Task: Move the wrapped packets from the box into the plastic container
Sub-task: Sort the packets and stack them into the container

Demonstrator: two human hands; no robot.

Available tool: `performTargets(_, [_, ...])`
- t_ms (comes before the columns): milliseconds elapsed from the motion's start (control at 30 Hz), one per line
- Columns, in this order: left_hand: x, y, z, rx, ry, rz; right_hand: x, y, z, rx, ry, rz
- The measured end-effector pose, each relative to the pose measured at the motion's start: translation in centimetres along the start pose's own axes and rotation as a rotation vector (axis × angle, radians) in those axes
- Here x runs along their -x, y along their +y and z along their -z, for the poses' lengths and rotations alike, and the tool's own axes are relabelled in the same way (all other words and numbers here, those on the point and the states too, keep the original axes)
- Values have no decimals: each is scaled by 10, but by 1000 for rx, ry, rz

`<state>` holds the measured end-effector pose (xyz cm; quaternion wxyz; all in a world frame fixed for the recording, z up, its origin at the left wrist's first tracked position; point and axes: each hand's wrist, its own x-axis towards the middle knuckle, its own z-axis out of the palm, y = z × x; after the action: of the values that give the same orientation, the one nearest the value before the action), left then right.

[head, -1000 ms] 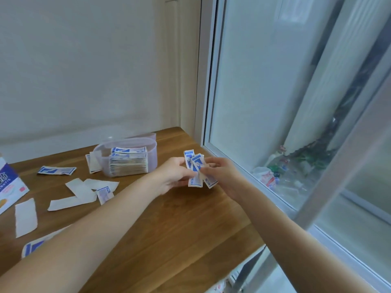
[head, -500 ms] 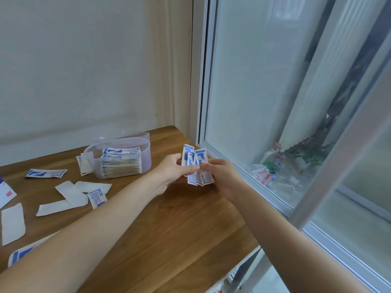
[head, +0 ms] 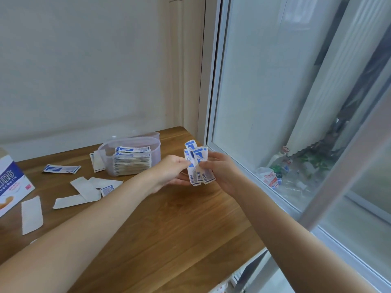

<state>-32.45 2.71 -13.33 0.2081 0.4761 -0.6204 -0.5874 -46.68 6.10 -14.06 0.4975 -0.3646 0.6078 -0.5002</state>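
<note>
Packets (head: 197, 166), a small fanned bunch, sit upright in both my hands, right of the plastic container (head: 130, 157) and above the tabletop (head: 169, 218). Left hand (head: 169, 173): grip pinches the bunch from its left side, thumb on front. Right hand (head: 224, 172): grip closed on the bunch from its right side, fingers behind. I see the container partly filled with a neat stack of packets (head: 132, 162), blue-printed one on top. Left of the container: one loose packet (head: 61, 168) lying flat, several white face-down ones (head: 84, 188) nearer me, and further left the box (head: 12, 182) at the frame edge. More packets lean against the container's left wall (head: 97, 162).
</note>
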Motion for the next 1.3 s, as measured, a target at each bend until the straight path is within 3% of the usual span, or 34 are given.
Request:
performTargets(200, [10,2,8,-268,96,-105,8,-5,-15,224,-147,51])
performTargets(300, [13,3,17,-257,133,-152,10,-12,-26,374,-98,205])
performTargets(367, [17,2,27,-290,190,-157,6,-18,-29,775,29,469])
performTargets(433, [19,-2,37,-356,229,-148,4,-20,-30,1212,42,720])
performTargets(533, [23,-13,45,-610,223,-134,3,-12,-33,1484,-141,752])
performTargets(667, [24,-24,41,-817,153,-139,8,-1,-39,1406,-330,584])
performTargets(867, [21,-25,36,-797,182,-158,0,-1,-14,1435,-244,382])
performTargets(1000, [22,-24,35,-778,209,-201,2,-1,-14,1279,-226,411])
performTargets(1200, [27,-31,40,-841,235,-219,4,6,-21,1469,-182,591])
performTargets(1300, [27,-32,39,-873,264,-269,2,6,-20,1414,-208,560])
